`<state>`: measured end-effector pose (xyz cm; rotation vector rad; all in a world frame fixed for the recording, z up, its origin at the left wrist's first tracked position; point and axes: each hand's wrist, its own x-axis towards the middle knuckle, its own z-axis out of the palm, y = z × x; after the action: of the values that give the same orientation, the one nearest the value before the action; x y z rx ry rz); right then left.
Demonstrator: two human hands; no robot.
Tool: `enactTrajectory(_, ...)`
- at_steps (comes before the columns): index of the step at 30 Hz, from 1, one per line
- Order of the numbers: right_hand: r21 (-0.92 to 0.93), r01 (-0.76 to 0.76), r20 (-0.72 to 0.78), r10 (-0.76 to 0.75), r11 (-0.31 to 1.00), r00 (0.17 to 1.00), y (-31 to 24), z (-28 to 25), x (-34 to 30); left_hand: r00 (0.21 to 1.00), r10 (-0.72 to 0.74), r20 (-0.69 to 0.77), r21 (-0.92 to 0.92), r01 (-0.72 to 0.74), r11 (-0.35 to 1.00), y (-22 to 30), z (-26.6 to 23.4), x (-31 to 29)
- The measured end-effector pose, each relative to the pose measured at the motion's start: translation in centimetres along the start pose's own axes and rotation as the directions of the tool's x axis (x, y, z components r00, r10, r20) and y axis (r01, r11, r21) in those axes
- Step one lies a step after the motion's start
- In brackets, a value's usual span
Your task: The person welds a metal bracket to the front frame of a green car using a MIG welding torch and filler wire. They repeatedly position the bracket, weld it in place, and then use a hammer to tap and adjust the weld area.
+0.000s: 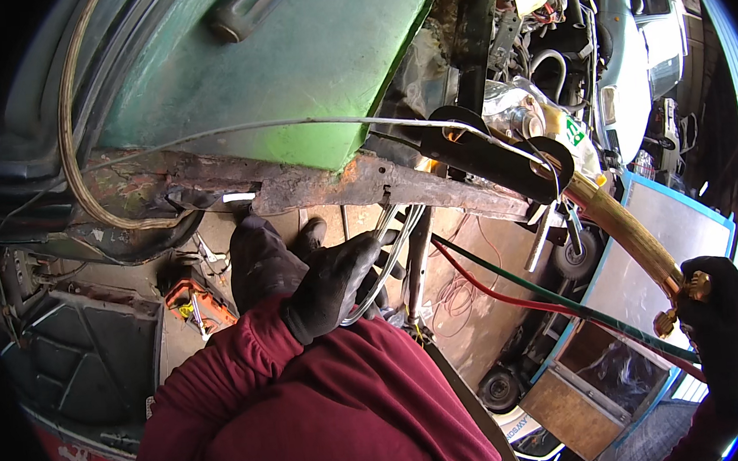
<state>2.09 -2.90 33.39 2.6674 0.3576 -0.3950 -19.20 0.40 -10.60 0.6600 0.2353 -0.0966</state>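
Two hands in black gloves at work beside the green body panel of a vehicle. The left hand (330, 287), at the centre of the frame, is curled round a bundle of thin, silver-grey metal wires (401, 238), its fingers folded over the strands; the bundle runs up and to the right from the grip, its upper end just under a rust-brown, flaking metal sill (322, 186). The right hand (724, 315), at the right edge, is closed round the rear of a long, brass-coloured torch with a cylindrical body (633, 229), beside its knobbed valves. The torch slants up and left towards a dark metal bracket with round holes (502, 155) at upper right of centre; whether the two touch cannot be told. A dark green rubber hose (511, 277) and a red rubber hose (513, 304) run side by side from below the sill to the right hand. A long, single grey wire (248, 126) crosses the smooth green metal panel (288, 81) in the upper half. At lower left, an orange open-topped toolbox (211, 310) stands on the floor; at right, a metal cabinet edged in blue (676, 224) lies beyond the torch
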Motion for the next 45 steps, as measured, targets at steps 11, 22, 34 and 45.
enactTrajectory(11, 0.026, -0.015, -0.034, 0.016, 1.000, 0.999, 0.2, 0.2, -0.2, 0.988, 0.147, -0.053, 0.197, -0.134, 0.971, -1.4, 0.3, 0.0)
enactTrajectory(22, -0.013, -0.056, 0.012, 0.056, 0.998, 0.998, -0.4, -0.2, -0.1, 0.998, -0.061, 0.002, -0.154, 0.061, 0.986, -1.5, -0.2, 0.2)
enactTrajectory(34, 0.038, -0.039, 0.013, 0.038, 0.999, 0.999, 0.3, -0.1, 0.0, 0.995, -0.102, -0.010, -0.248, 0.097, 0.964, -0.4, -0.2, 0.1)
enactTrajectory(45, 0.069, -0.044, 0.079, 0.039, 0.997, 0.996, -0.5, -0.6, -0.3, 0.966, -0.239, -0.094, -0.215, 0.215, 0.953, 2.2, 0.4, -0.4)
